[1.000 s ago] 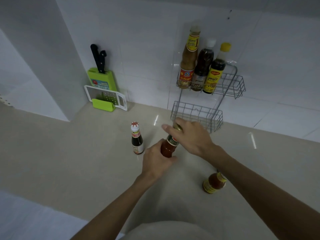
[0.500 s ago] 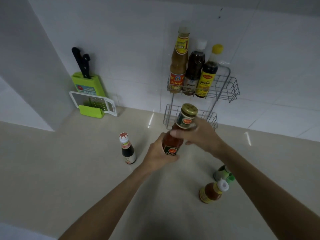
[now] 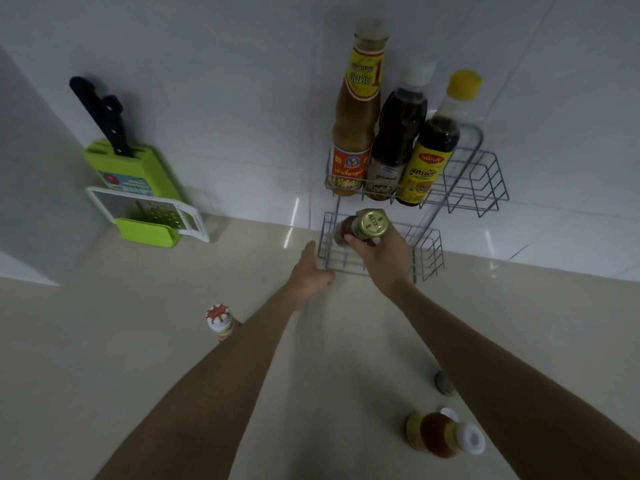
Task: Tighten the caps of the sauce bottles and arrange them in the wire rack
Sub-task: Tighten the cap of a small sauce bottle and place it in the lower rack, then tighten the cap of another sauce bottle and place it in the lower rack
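Observation:
My right hand (image 3: 382, 259) grips the neck of a red sauce bottle with a gold cap (image 3: 371, 224) and holds it inside the lower basket of the wire rack (image 3: 431, 252), at its left end. My left hand (image 3: 310, 271) rests by the basket's left front corner, holding nothing, fingers apart. The upper basket (image 3: 485, 183) carries three tall bottles: an orange-brown sauce (image 3: 356, 126), a dark sauce with white cap (image 3: 398, 140) and a dark sauce with yellow cap (image 3: 436, 143).
On the counter stand a small bottle with a red-and-white cap (image 3: 220, 320), partly behind my left forearm, and an orange sauce bottle with white cap (image 3: 443, 434). A green-topped item (image 3: 445, 384) peeks from behind my right arm. A green knife block with grater (image 3: 138, 195) sits at the back left.
My right hand carried the red bottle forward from mid-counter into the lower basket. My left hand let go of the bottle's body and now rests by the rack.

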The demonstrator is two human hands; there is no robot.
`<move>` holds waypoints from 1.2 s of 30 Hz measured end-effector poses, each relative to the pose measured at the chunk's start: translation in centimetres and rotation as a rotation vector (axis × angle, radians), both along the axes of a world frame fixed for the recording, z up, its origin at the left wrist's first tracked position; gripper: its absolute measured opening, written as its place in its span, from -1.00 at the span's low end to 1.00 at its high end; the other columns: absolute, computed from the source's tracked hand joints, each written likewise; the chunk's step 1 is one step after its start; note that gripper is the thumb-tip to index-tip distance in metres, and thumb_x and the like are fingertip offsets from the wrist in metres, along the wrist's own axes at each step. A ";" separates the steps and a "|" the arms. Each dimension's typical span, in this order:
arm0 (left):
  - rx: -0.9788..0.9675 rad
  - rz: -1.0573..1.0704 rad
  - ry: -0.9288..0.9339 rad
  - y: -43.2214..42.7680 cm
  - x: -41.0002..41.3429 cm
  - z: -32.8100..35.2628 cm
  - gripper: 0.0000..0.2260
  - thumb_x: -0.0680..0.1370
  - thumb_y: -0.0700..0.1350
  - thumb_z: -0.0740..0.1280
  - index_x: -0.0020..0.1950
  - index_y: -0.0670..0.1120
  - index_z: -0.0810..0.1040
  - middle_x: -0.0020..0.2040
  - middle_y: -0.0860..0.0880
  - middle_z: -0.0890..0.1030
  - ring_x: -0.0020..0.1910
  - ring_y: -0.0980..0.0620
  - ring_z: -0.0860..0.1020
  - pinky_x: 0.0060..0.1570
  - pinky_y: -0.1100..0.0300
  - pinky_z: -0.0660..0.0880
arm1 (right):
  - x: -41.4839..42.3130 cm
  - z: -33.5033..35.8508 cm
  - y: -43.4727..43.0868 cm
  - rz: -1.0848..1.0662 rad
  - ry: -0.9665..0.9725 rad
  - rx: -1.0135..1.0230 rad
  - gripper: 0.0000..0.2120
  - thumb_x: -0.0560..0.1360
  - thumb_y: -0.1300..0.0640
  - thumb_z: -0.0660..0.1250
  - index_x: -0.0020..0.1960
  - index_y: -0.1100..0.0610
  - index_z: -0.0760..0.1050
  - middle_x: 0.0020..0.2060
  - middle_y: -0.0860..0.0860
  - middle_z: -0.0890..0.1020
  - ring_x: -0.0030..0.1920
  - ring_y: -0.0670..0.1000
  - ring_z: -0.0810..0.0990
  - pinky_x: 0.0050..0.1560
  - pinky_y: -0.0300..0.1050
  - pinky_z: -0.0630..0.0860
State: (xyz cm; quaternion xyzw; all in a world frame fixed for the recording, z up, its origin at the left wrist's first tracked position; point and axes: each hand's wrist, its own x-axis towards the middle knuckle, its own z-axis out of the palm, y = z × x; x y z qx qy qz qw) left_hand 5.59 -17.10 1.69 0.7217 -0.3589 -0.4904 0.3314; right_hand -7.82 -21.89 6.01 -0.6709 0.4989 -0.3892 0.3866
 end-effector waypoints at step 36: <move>-0.427 0.136 -0.181 10.9 -2.2 0.2 -0.54 0.53 -0.38 0.24 0.39 -0.08 0.45 0.37 0.00 0.51 0.36 0.08 0.46 0.37 0.27 0.35 | 2.4 -1.4 1.4 0.007 0.289 0.061 -0.64 0.56 0.27 0.21 0.34 0.20 0.32 0.27 0.21 0.50 0.25 0.22 0.50 0.25 0.12 0.48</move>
